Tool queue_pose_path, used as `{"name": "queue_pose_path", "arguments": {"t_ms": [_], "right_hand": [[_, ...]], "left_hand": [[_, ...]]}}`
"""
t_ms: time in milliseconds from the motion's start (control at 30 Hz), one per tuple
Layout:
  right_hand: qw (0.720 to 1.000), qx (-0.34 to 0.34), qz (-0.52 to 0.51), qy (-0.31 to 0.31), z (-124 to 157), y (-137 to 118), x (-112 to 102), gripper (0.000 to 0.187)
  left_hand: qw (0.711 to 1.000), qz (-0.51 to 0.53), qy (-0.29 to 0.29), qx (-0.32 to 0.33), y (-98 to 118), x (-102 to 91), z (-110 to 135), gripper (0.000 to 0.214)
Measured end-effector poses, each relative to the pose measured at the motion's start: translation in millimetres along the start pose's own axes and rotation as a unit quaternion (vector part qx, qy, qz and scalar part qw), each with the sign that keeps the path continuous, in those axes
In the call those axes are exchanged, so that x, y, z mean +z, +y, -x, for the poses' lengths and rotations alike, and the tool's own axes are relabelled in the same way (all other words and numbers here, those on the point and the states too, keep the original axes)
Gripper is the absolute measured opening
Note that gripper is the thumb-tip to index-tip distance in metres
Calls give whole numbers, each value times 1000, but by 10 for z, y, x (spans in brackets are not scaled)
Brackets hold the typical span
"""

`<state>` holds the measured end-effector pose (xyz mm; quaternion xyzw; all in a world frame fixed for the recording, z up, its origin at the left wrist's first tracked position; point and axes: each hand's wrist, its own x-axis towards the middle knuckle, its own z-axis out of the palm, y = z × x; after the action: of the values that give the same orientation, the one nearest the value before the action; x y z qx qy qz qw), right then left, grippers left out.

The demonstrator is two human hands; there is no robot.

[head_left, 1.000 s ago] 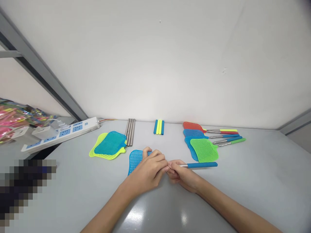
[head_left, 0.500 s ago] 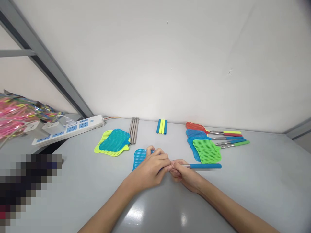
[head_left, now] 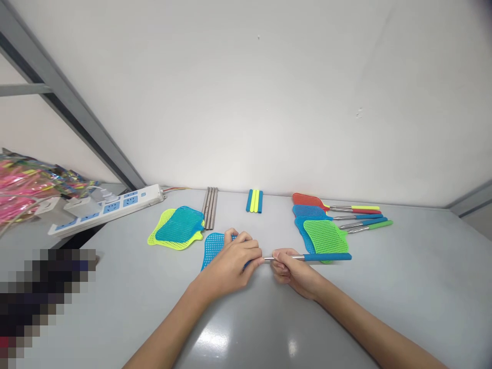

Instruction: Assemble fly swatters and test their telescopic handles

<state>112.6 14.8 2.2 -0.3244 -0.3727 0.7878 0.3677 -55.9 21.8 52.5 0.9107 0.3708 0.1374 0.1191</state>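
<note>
A blue fly swatter [head_left: 213, 248] lies sideways between my hands, its mesh head on the left and its blue grip on the right. My left hand [head_left: 239, 261] is closed around the neck by the head and covers that joint. Farther along, my right hand [head_left: 291, 271] pinches the silver metal rod, with a short stretch of rod bare between the two hands. The blue grip sticks out past my right hand and overlaps the lower edge of a green fly swatter [head_left: 326, 240] behind it.
Loose swatter heads, one teal [head_left: 180, 224] over one yellow, lie at left beside several metal rods [head_left: 210, 208]. Blue and yellow grip sleeves [head_left: 254, 201] sit mid-back. More swatters, including a red one [head_left: 307, 201], lie right. A power strip [head_left: 130, 201] and bagged pink items [head_left: 23, 187] are far left.
My hands have drawn slightly apart along the swatter, the left one shifting left with the mesh head. A piece of metal rod now shows between them.
</note>
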Motion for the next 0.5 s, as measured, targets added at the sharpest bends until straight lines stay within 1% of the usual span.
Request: {"name": "queue_pose_path", "arguments": {"t_ms": [133, 333, 500], "right_hand": [[1000, -1, -9, -4, 11, -6, 0, 33], [999, 8, -36, 3, 7, -2, -4, 32], [998, -1, -68, -2, -18, 21, -28, 31]], "left_hand": [[1000, -8, 8, -4, 11, -28, 4, 23], [999, -20, 47, -16, -15, -25, 1, 16], [995, -45, 85, -39, -11, -54, 7, 21]]}}
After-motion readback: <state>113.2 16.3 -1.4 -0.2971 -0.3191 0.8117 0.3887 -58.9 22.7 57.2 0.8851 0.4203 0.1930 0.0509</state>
